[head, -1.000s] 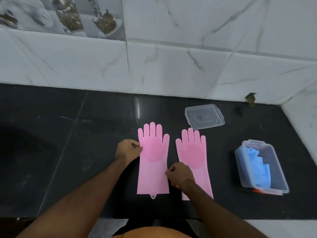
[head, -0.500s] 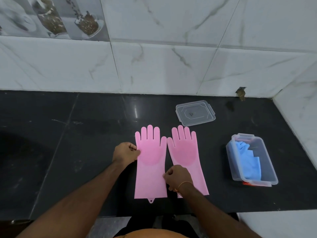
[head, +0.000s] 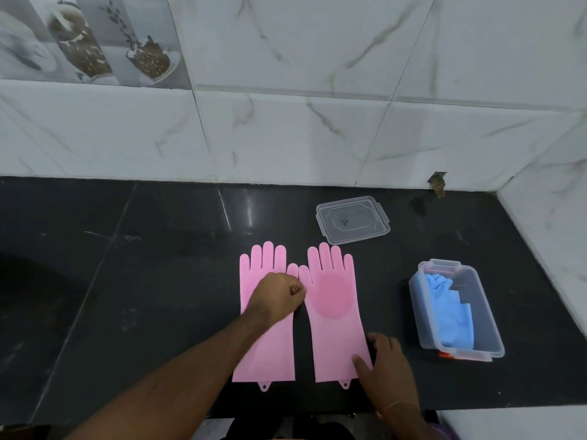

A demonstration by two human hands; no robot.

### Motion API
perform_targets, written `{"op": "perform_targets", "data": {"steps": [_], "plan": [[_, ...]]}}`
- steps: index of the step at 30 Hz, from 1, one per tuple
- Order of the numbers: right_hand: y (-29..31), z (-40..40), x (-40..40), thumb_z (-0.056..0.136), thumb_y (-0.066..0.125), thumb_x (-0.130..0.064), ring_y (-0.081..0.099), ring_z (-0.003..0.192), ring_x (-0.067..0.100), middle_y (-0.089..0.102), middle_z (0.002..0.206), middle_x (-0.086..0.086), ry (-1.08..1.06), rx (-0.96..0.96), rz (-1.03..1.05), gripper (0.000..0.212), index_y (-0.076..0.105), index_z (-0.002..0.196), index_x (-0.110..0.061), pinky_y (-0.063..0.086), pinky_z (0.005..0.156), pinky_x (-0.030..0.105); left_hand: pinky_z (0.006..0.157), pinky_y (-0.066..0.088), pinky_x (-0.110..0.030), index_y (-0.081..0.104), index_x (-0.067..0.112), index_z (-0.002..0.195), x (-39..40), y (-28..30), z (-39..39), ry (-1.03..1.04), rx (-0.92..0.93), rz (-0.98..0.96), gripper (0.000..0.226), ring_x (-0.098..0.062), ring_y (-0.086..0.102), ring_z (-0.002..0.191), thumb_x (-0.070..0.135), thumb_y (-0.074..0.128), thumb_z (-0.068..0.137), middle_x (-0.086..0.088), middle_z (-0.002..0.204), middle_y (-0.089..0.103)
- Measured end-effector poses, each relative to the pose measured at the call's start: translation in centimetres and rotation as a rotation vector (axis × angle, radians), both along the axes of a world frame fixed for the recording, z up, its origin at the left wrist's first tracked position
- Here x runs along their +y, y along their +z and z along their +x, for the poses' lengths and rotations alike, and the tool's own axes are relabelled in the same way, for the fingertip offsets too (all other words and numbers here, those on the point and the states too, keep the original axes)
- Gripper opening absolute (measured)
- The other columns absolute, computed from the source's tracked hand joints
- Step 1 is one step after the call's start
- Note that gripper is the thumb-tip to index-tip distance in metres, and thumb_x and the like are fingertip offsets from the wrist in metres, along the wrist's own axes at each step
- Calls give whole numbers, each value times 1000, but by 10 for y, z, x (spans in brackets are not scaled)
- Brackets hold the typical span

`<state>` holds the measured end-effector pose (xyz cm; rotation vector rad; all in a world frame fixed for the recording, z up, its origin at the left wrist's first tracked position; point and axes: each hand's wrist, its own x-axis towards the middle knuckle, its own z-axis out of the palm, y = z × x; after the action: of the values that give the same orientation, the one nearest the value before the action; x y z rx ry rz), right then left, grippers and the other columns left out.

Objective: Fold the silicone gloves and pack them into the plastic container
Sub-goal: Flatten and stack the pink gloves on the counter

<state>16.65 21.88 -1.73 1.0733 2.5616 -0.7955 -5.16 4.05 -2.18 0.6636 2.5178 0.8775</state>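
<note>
Two pink gloves, one clear container right of the hands, one blue glove bundle, one lid, two hands were there

Two pink silicone gloves flat side by side, clear plastic container right

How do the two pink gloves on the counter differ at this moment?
The left pink glove has its palm covered by the left hand; the right pink glove shows its round darker palm patch. The right hand touches the right pink glove at its cuff edge, while the left pink glove's cuff lies free. Both lie flat, unfolded, fingers toward the wall, on the black counter.
</note>
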Motion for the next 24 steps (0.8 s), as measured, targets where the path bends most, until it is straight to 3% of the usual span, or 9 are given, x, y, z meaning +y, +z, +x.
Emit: {"op": "perform_targets", "data": {"steps": [3, 6, 12, 18, 22, 24], "plan": [[-1, 10, 5, 95, 72, -38, 61, 119, 14, 55, 140, 0, -12, -13, -38, 55, 51, 144, -24, 51, 106, 32, 91, 62, -37, 86, 11, 103, 30, -6, 8, -13, -58, -74, 26, -21, 75, 87, 33, 72, 100, -5, 95, 84], [-1, 11, 7, 95, 73, -33, 62, 102, 7, 64, 117, -8, -42, 1, -71, 47, 56, 138, -27, 52, 97, 28, 98, 62, -38, 85, 10, 111, 43, -10, 10, -18, -47, -130, 25, -23, 76, 97, 28, 71, 101, -7, 106, 84], [-3, 9, 5, 94, 74, -31, 62, 95, 3, 64, 102, -16, -74, -12, -126, 31, 61, 122, -33, 55, 100, 29, 105, 57, -30, 81, 15, 130, 42, -13, 7, -39, -46, -136, 33, -18, 76, 109, 28, 74, 101, -1, 122, 83], [-1, 9, 9, 94, 75, -34, 62, 90, 0, 65, 98, -17, -38, -54, -167, 26, 62, 117, -36, 55, 95, 23, 99, 60, -29, 86, 13, 116, 45, -11, 2, -22, -56, -154, 24, -19, 77, 99, 27, 76, 100, -2, 109, 85], [3, 10, 11, 94, 76, -34, 61, 91, 0, 64, 100, -16, -46, -53, -173, 27, 63, 118, -34, 53, 94, 21, 85, 62, -41, 80, 15, 85, 54, -4, 1, -20, -22, -169, 24, -20, 69, 85, 33, 71, 97, -2, 84, 77], [6, 13, 12, 93, 76, -36, 60, 92, 0, 61, 102, -17, -66, -44, -171, 30, 61, 119, -34, 51, 93, 20, 84, 62, -38, 79, 23, 94, 65, 3, 4, -11, 19, -128, 22, -14, 68, 85, 44, 70, 97, 8, 86, 75]]}}
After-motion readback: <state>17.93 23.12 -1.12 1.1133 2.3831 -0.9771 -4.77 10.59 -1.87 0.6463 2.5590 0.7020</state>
